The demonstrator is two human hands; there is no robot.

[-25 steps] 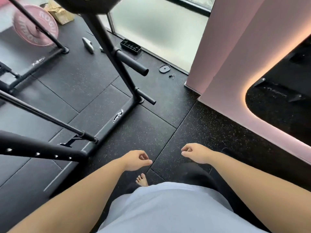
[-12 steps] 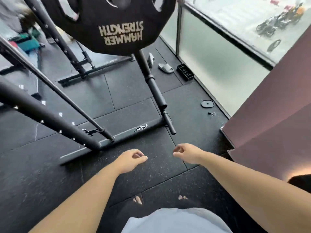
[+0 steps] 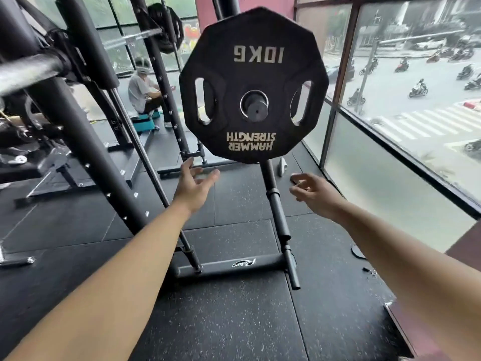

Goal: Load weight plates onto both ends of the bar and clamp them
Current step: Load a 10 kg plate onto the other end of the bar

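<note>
A black ten-sided 10 kg weight plate hangs on the bar's end, its lettering upside down. The steel bar runs off to the left through the rack. My left hand reaches up below the plate's lower left edge, palm up, fingers spread, holding nothing. My right hand is raised below the plate's lower right, fingers loosely apart and empty. Neither hand touches the plate. A small round disc, possibly a clamp, lies on the floor by the window, partly hidden by my right arm.
The black rack's uprights and base bar stand right ahead, with a storage peg post under the plate. A glass window wall closes the right side. A person sits at the back. A second loaded bar is behind.
The view has lifted from the floor to the plate on the bar's end. Both hands have risen toward the plate and their fingers have spread from a loose curl.
</note>
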